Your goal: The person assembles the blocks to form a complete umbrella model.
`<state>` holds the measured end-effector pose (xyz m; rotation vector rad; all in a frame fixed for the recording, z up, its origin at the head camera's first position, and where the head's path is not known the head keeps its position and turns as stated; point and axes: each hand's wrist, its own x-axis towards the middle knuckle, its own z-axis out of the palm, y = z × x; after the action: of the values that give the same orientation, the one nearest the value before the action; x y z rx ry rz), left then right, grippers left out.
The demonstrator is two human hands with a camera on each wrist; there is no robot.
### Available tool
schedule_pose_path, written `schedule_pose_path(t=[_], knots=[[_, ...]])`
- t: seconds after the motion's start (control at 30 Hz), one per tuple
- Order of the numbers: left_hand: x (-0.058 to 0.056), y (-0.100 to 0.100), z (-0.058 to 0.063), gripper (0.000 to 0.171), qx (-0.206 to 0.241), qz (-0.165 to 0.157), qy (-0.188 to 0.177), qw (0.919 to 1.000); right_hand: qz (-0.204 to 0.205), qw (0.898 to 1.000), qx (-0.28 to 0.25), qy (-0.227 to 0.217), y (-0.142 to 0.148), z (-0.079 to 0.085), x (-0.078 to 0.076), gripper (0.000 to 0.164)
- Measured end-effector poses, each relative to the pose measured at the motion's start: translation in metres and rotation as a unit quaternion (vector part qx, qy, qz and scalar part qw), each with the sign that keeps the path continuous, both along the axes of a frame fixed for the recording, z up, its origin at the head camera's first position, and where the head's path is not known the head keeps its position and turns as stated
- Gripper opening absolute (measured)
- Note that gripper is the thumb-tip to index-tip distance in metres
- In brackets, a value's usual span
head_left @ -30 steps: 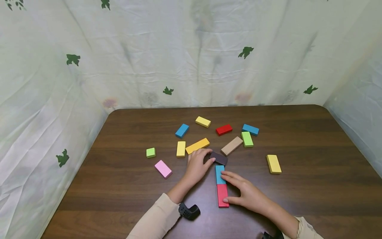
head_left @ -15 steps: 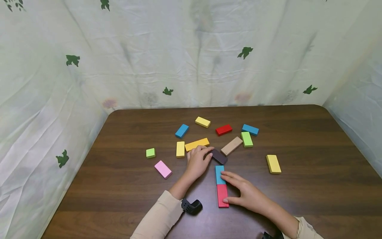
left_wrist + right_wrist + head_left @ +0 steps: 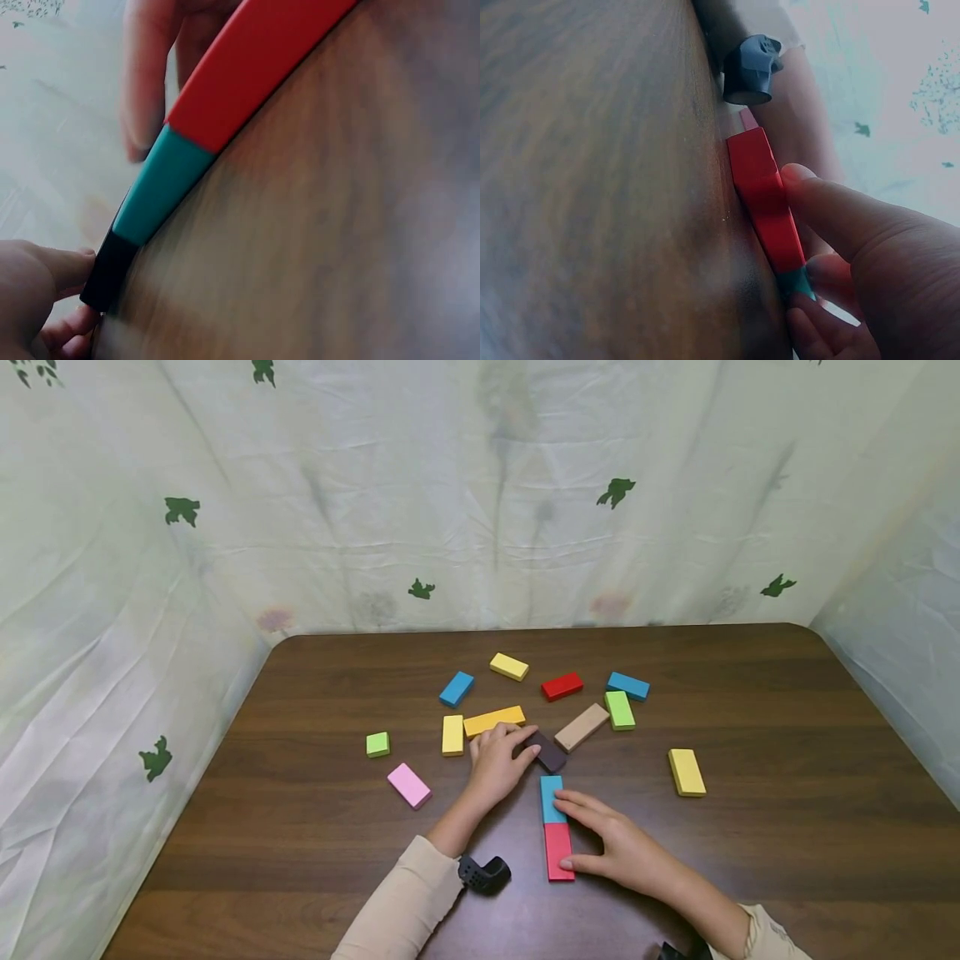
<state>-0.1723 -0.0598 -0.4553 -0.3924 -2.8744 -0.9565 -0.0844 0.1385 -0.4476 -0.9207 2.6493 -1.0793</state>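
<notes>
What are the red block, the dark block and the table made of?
The red block looks like painted wood: smooth, even matte colour and crisp edges, though it could be plastic. The dark block looks like stained or painted wood too, but its grain is too small to see. The table shows brown wood grain streaks with a slight sheen, so wood or a wood-look laminate.

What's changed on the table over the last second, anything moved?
The left hand has crept up and slightly right, its fingers closing over the dark brown block, which has turned a little and slid slightly leftward. The right hand has stayed resting beside the blue block and red block, which lie end to end as before. The scattered blocks have not moved.
</notes>
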Motion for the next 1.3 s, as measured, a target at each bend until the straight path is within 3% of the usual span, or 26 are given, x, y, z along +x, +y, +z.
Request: schedule_pose_path(t=[0.4,1.3], knots=[[-0.0065,-0.0067,-0.0015,0.038,0.028,-0.004,-0.016,0.9995,-0.001,1.0,0.003,-0.013,-0.0007,-0.0004,-0.0008,0.07],[0.0006,-0.0041,-0.0009,0.04,0.001,-0.037,0.009,0.9993,-0.005,1.0,0.0,-0.015,0.0001,-0.0006,-0.0001,0.07]])
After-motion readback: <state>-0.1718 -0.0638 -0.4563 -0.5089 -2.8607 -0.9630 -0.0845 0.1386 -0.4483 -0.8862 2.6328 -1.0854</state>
